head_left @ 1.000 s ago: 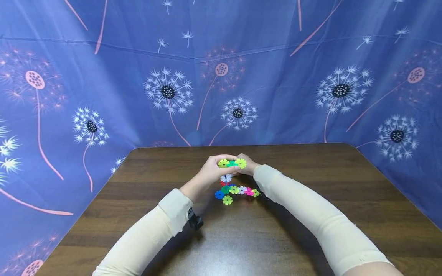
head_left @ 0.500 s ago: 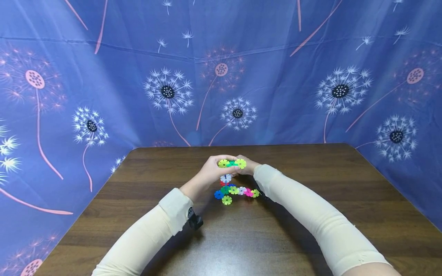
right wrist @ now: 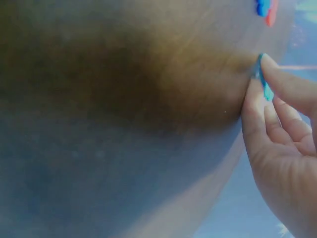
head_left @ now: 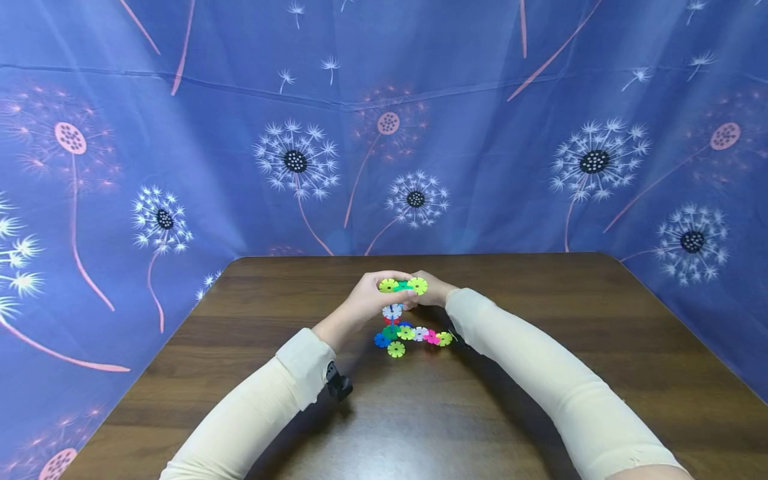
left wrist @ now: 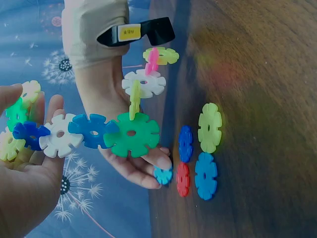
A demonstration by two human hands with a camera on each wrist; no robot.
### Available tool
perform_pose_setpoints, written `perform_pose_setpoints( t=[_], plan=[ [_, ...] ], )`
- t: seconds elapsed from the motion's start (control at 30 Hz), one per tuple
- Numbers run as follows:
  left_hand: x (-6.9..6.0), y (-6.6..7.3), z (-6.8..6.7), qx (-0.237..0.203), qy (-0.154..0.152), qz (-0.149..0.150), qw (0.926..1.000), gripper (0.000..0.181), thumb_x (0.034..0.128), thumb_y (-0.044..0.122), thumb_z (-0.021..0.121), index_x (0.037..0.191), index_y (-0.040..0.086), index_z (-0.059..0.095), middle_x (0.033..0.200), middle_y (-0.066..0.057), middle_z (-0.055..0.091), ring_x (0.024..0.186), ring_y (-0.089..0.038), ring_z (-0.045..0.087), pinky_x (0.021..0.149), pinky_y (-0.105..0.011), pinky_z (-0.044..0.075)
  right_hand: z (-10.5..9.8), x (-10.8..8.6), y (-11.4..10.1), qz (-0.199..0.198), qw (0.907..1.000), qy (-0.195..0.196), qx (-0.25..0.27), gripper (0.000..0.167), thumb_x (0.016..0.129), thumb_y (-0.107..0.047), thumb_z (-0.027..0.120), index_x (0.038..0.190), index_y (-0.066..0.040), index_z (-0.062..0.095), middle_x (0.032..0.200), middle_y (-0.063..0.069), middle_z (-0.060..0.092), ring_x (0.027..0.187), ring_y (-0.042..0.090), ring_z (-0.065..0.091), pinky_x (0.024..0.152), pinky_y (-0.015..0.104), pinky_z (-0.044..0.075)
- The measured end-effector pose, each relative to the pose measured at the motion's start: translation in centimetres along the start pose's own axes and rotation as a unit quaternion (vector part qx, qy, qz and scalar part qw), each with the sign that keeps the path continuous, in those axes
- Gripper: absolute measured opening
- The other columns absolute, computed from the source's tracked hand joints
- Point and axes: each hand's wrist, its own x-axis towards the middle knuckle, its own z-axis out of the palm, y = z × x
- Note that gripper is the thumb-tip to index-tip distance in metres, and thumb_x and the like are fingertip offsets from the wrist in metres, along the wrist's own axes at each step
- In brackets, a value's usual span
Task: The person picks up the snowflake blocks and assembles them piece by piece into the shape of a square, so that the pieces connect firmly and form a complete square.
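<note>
Centre of the head view, and both hands are at work over the worktop (head_left: 384, 420)! The left hand (head_left: 365, 297) has a firm grip on a chain of notched discs (left wrist: 94, 130), thumb and fingers closed round its yellow-and-green end at the left of the left wrist view. The rest hangs clear of the palm, bending at the green disc (left wrist: 132, 144).

Just beyond, the right hand (head_left: 433, 288) pinches a light-blue disc (left wrist: 163, 175) between thumb and finger, almost no gap in that grip; whether the disc touches the wood, I can't tell. Lower centre-right of that view, a red disc (left wrist: 183, 179) lies among blue and yellow ones.

Looks like the fetching of one more disc, by my reading; the next move would call for lifting it and lining its notch up with the chain.
</note>
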Motion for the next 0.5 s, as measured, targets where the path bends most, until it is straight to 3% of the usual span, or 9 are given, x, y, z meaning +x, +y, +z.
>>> perform_pose_setpoints(
  t=[0.1,0.27,0.4,0.5],
  plan=[
    [-0.2,0.0,-0.2,-0.004,-0.005,-0.004,1.0000,0.031,0.0874,0.017,0.073,0.117,0.010,0.069,0.100,-0.006,0.070,0.077,-0.011,0.062,0.069,-0.023,0.052,-0.1,0.2,0.9,0.045,0.9965,0.027,0.065,0.011,0.085,0.011,0.058,0.094,0.007,0.064,0.072,0.004,0.063,0.066,0.014,0.062,0.069,0.034,0.058],
    [-0.2,0.1,-0.1,-0.005,-0.004,-0.006,1.0000,0.030,0.0864,0.018,0.074,0.115,0.010,0.069,0.099,-0.004,0.072,0.080,-0.011,0.067,0.077,-0.027,0.055,-1.2,-0.7,1.8,0.103,0.9798,0.050,0.164,0.032,0.089,0.011,0.058,0.121,0.016,0.055,0.093,0.015,0.067,0.073,0.015,0.069,0.079,0.034,0.058],
    [-0.2,0.0,-0.1,-0.028,-0.007,0.000,0.9996,0.031,0.0863,0.014,0.074,0.115,0.007,0.068,0.098,-0.011,0.074,0.085,-0.016,0.072,0.085,-0.032,0.056,-2.6,-2.0,1.9,0.099,0.9712,0.037,0.214,0.040,0.090,0.012,0.057,0.129,0.019,0.047,0.112,0.024,0.062,0.083,0.017,0.070,0.093,0.038,0.053],
    [-0.1,-0.1,-0.2,-0.040,-0.012,0.005,0.9991,0.030,0.0868,0.012,0.073,0.116,0.005,0.067,0.097,-0.015,0.074,0.091,-0.023,0.073,0.089,-0.034,0.055,-3.6,-3.1,1.5,0.081,0.9705,0.023,0.226,0.044,0.090,0.008,0.059,0.131,0.018,0.047,0.123,0.027,0.059,0.093,0.017,0.069,0.101,0.042,0.047]
  ],
)
